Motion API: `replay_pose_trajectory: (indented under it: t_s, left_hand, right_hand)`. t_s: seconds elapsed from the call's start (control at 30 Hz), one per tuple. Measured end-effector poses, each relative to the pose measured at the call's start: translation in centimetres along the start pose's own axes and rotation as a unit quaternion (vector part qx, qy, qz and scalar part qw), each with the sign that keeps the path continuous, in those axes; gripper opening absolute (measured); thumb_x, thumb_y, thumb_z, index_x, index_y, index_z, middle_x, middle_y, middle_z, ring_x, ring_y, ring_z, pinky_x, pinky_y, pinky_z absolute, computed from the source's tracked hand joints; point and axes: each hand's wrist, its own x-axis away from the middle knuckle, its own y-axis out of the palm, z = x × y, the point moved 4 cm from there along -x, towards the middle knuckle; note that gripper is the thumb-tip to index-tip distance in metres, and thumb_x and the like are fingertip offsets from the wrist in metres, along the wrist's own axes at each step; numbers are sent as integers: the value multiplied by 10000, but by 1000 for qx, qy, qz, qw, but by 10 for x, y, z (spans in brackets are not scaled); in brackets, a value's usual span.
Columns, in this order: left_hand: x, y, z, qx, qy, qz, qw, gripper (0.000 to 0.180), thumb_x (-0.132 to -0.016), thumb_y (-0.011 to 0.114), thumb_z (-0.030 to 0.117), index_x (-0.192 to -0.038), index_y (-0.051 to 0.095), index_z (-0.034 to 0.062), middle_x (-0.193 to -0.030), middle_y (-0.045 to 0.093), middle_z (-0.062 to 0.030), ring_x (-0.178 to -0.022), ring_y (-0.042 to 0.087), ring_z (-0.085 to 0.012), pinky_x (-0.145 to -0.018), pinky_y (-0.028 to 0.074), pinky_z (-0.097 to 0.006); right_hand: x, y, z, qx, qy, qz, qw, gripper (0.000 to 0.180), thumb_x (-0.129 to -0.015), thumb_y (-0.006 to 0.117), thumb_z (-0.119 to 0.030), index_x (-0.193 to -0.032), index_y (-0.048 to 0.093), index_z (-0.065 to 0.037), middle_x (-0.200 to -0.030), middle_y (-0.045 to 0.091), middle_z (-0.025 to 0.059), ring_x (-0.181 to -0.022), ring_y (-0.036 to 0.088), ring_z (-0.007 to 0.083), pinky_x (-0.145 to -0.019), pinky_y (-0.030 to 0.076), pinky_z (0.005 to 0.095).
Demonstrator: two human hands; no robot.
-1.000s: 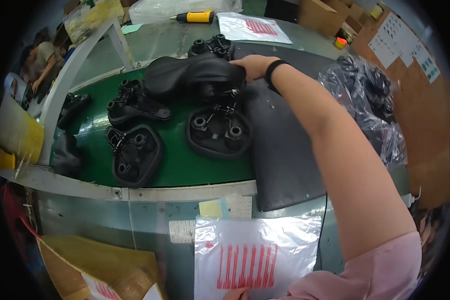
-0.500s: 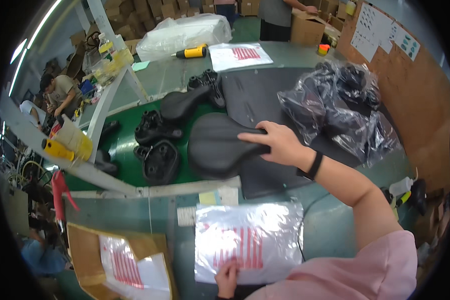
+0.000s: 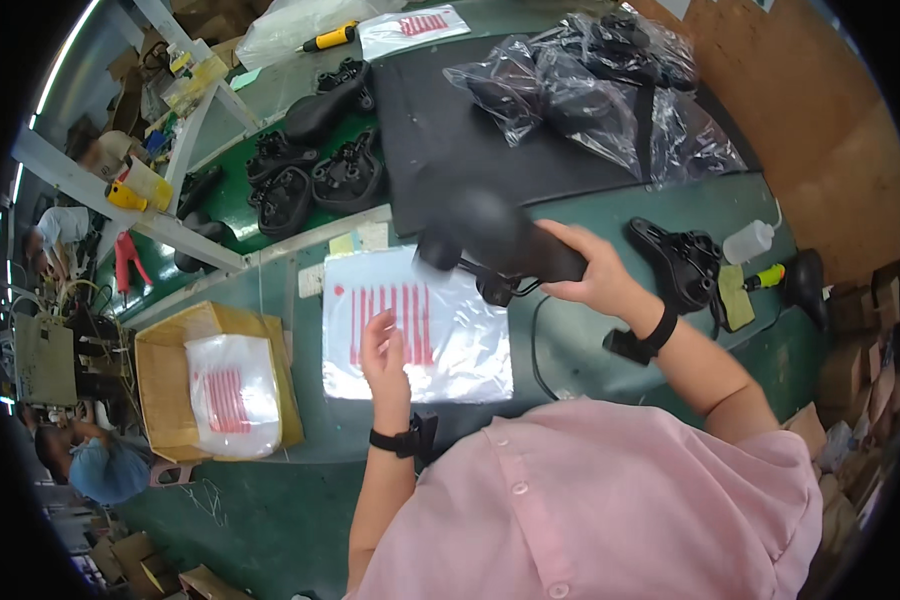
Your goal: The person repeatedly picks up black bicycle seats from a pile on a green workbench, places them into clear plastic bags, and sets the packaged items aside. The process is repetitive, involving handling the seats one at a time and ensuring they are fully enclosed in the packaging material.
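A black bicycle saddle [image 3: 505, 238], blurred by motion and tilted so its underside fittings partly show, is in my right hand [image 3: 602, 275]. The fingers and thumb are closed around its narrow nose. Below and left of it lies a stack of clear plastic bags [image 3: 470, 350] with red printed stripes. Over these bags my left hand [image 3: 386, 362] is raised, fingers up and a little apart, holding nothing. Several more saddles [image 3: 348, 172] rest on the green conveyor surface beyond, some showing their undersides.
A cardboard box [image 3: 160, 400] with more printed bags stands at the left. Plastic-wrapped saddles [image 3: 590, 110] lie on a black mat [image 3: 420, 130]. At the right are another saddle [image 3: 675, 265] and a white bottle [image 3: 748, 242]. A white metal frame [image 3: 185, 240] crosses the left side.
My right hand has brought the saddle from above the conveyor toward me and tipped it. My left hand has lifted off the bag stack. The view has tilted down.
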Motion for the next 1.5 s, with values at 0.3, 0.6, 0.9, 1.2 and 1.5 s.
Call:
replay_pose_trajectory:
  t_s: [0.3,0.6,0.9,1.2,1.5]
  left_hand:
    - [59,143,-82,-559,165,-136,801,738,-743,701,315,-1314,394,-38,-1187,505,-221,-1102,475,-372,-928,396,-446]
    - [7,132,-113,-486,47,-180,854,150,-775,647,148,-837,603,18,-765,639,-149,-765,633,-313,-671,504,-432]
    - [-12,78,-107,-166,-132,-94,973,325,-824,674,237,-619,602,-6,-522,566,-80,-525,564,-154,-538,437,-307]
    - [32,147,-65,-507,135,-151,837,470,-735,724,223,-1083,524,-22,-1008,586,-208,-844,612,-329,-691,521,-390]
    - [-12,126,-99,-430,75,-222,872,149,-768,641,122,-703,568,9,-654,612,-167,-695,644,-329,-652,494,-440]
  right_hand:
    - [180,71,134,-690,415,1,594,381,-886,587,-215,-1176,532,25,-1026,643,189,-781,654,281,-637,554,384]
    - [186,60,135,-676,415,14,608,370,-941,517,-271,-1164,558,22,-1055,653,189,-869,668,287,-669,562,415]
    - [173,62,134,-595,511,21,620,290,-900,593,-247,-1060,605,-6,-972,668,146,-769,668,250,-624,563,388]
    - [151,81,130,-608,502,50,613,292,-897,584,-220,-1068,584,16,-975,660,171,-781,664,273,-643,566,390]
    - [124,97,114,-622,508,99,588,303,-888,580,-215,-1075,568,23,-975,656,180,-804,663,286,-656,568,399]
